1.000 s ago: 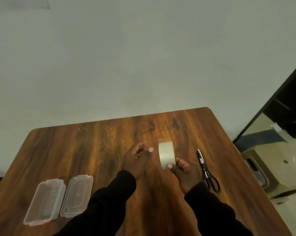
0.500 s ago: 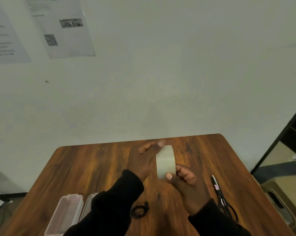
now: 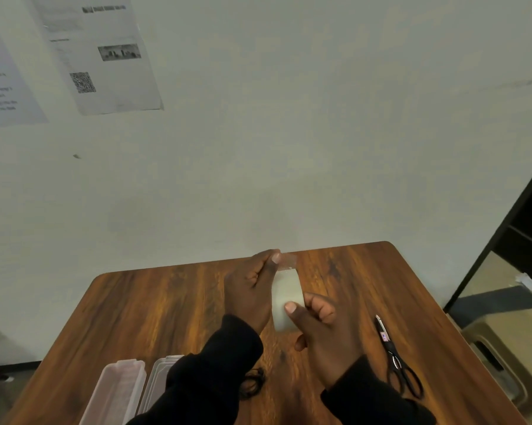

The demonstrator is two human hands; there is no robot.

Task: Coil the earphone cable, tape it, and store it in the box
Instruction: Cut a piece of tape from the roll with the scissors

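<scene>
My right hand grips a roll of clear tape held upright above the wooden table. My left hand pinches the loose tape end at the top of the roll and holds it a short way off the roll. The coiled black earphone cable lies on the table near me, partly hidden by my left sleeve. The clear plastic box and its lid lie open at the lower left.
Black scissors lie on the table to the right of my hands. A beige stool stands on the floor beyond the table's right edge. Papers hang on the wall at upper left.
The view tilted up, so the table sits lower in frame. My left hand went from apart from the roll to pinching the tape end and lifting it off the roll.
</scene>
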